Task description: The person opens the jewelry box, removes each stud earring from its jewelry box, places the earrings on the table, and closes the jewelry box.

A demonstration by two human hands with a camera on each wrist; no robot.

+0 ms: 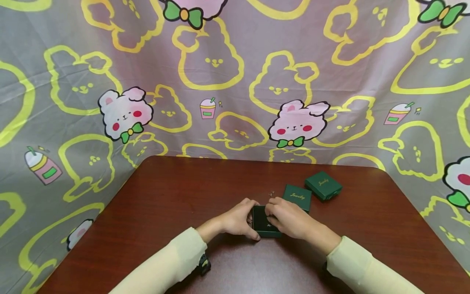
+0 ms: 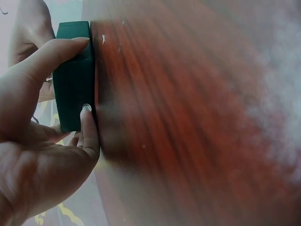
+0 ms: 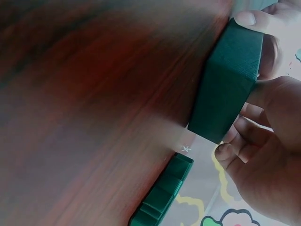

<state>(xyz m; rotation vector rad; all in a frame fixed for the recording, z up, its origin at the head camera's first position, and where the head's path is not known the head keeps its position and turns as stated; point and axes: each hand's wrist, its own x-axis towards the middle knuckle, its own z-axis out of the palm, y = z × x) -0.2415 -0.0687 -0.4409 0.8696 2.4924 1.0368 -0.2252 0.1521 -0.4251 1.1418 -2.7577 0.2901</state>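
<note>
A small green jewelry box (image 1: 269,234) without its lid sits on the table in front of me, its black insert (image 1: 260,222) facing up. One silver star-shaped piece (image 1: 269,225) shows on that insert. My left hand (image 1: 238,218) grips the box from the left, thumb on the near side and fingers round the far side. Over the insert's right part, my right hand (image 1: 291,218) has its fingers bent down; I cannot tell what its fingertips hold. In the left wrist view, the left thumb (image 2: 59,52) presses the box's green wall (image 2: 73,89).
Beyond the box lies a small silver piece (image 1: 271,193) on the brown table (image 1: 205,179). A green lid (image 1: 298,197) marked "Jewelry" is behind my right hand, and another green jewelry box (image 1: 323,185) stands farther right. A patterned cloth (image 1: 235,73) hangs behind the table.
</note>
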